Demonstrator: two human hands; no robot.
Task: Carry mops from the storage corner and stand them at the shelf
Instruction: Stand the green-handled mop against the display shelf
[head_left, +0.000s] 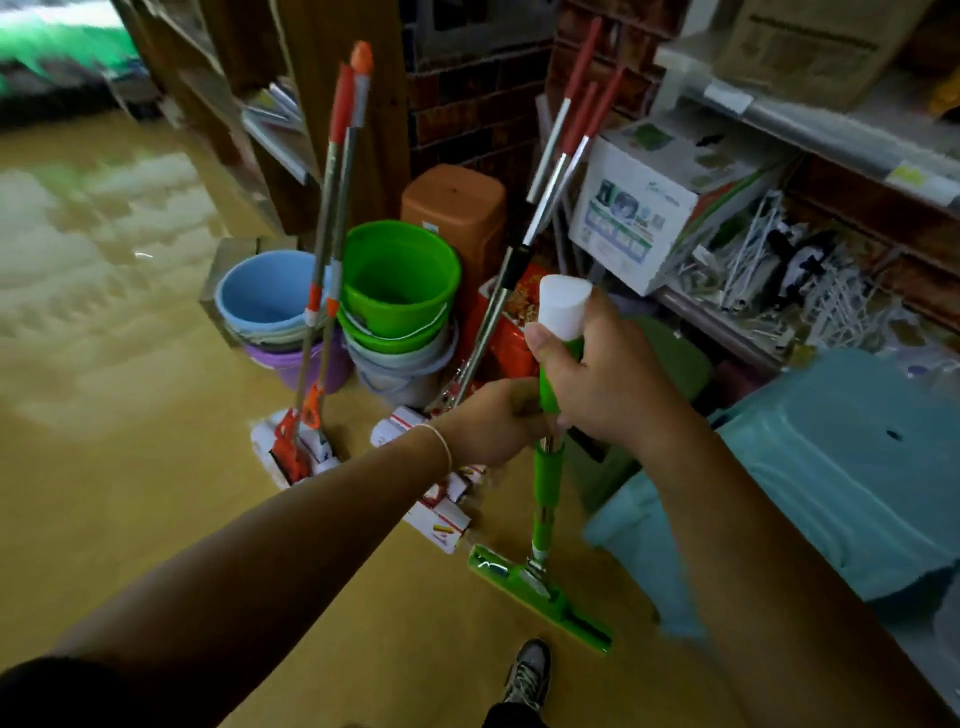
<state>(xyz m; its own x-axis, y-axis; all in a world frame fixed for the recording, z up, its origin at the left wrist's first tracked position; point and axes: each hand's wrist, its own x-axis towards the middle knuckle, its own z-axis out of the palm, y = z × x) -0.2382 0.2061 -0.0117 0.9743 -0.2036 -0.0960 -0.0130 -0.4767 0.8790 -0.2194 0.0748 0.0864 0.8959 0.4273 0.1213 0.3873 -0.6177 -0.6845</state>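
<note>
A green mop (546, 499) with a white cap stands upright in front of me, its flat green head on the floor. My right hand (602, 374) grips the top of its handle just under the cap. My left hand (493, 421) grips the shaft right below. Two orange-handled mops (332, 218) lean upright at the left, against the buckets. More red-and-silver mops (550, 171) lean in the corner by the brick wall, their wrapped heads on the floor.
Stacked buckets, blue (265, 301) and green (400, 280), stand behind the mops beside an orange bin (457, 208). A shelf at right holds a cardboard box (649, 202) and white racks. A teal plastic stool (810, 467) sits close on my right. Open yellow floor lies left.
</note>
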